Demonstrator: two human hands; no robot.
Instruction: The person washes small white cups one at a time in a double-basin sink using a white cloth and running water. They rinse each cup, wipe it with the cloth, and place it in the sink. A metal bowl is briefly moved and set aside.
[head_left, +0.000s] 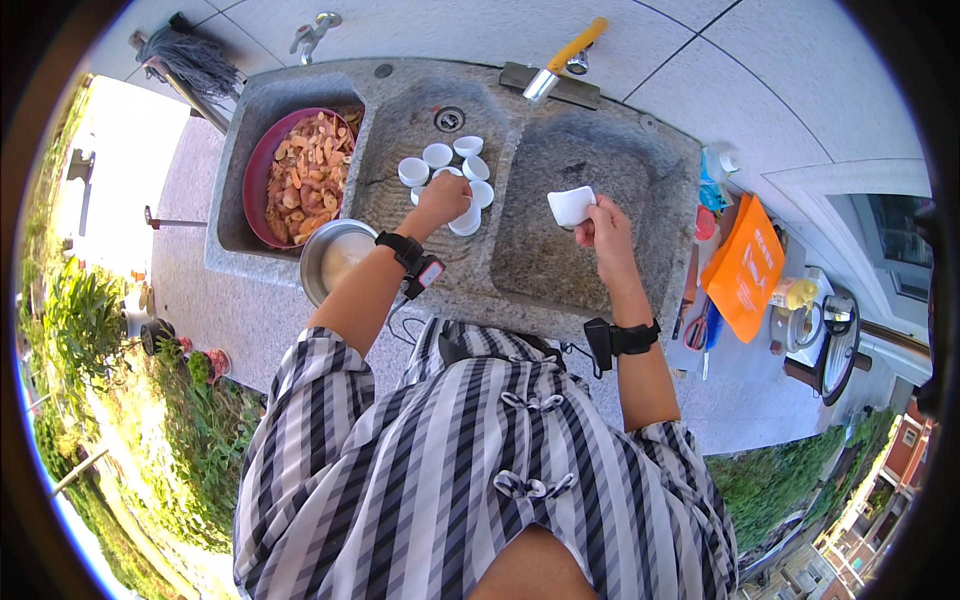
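Observation:
Several small white cups (437, 156) stand close together on the ribbed middle part of a stone sink (480, 283). My left hand (444, 201) reaches down over this group, its fingers at the cups nearest me. Whether they grip a cup is hidden by the hand itself. Over the right basin (555, 262), my right hand (609, 229) pinches a white, soft-cornered square pad (571, 205), which looks like a sponge or folded cloth. Both wrists wear black straps.
A red basin (259, 217) of cut orange-pink pieces sits in the left sink compartment. A metal pot (319, 247) is beside my left forearm. A yellow-hosed tap (574, 46) overhangs the right basin. To the right lie an orange bag (746, 270) and scissors (696, 330).

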